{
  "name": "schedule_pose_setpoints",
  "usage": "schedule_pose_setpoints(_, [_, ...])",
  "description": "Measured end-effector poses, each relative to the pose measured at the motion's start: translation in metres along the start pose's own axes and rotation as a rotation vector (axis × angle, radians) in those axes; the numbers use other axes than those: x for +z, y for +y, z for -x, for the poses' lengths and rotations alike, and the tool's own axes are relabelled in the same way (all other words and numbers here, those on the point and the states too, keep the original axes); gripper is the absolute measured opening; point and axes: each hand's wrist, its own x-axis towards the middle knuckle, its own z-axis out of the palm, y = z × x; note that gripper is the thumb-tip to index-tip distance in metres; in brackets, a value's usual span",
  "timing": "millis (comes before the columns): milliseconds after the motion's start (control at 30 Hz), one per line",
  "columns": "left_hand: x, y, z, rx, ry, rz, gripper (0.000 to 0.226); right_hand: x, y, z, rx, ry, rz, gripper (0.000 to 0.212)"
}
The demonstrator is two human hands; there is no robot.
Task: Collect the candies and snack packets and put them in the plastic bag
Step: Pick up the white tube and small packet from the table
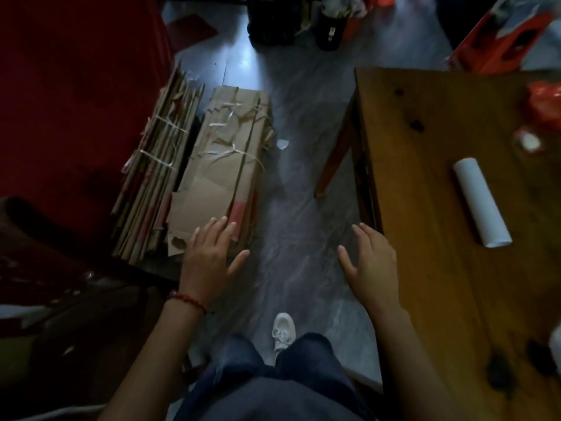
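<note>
Dark blue trousers (291,369) and one white shoe (283,331) fill the nearest part of the view, standing on a grey marbled floor (291,189). Both bare arms reach forward over that floor. The left hand (209,256), with a red bead bracelet (188,299) at the wrist, has its fingers spread and straight and holds nothing; it shows in front of the near end of a tied bundle of flattened brown cardboard (224,168) lying on the floor, though whether it touches the bundle cannot be told. The right hand (372,262) is likewise spread flat and empty, just beside the near corner of the wooden bench (431,177). On the bench lies a white roll (481,202), on its side and angled away. Farther along, at the right edge, sit a crumpled red plastic bag (545,104) and a small blurred packet with a white patch (528,140), too indistinct to identify further. A second stack of cardboard (154,165) leans against a dark red sofa (76,101) to the left. At the far end of the floor stand dark containers (331,28).
</note>
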Motion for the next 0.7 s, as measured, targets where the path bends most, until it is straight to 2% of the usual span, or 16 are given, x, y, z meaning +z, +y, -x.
schedule_pose_setpoints(167, [-0.003, 0.01, -0.08, 0.038, -0.02, 0.006, 0.062, -0.002, 0.01, -0.074, 0.036, -0.01, 0.032, 0.049])
schedule_pose_setpoints(400, [0.004, 0.014, -0.213, 0.187, -0.068, 0.019, 0.061, 0.009, 0.018, -0.158, 0.181, 0.032, 0.05, 0.049])
schedule_pose_setpoints(700, [0.008, 0.059, -0.371, 0.59, -0.173, -0.006, 0.06, 0.004, 0.027, -0.214, 0.508, 0.227, 0.075, 0.046])
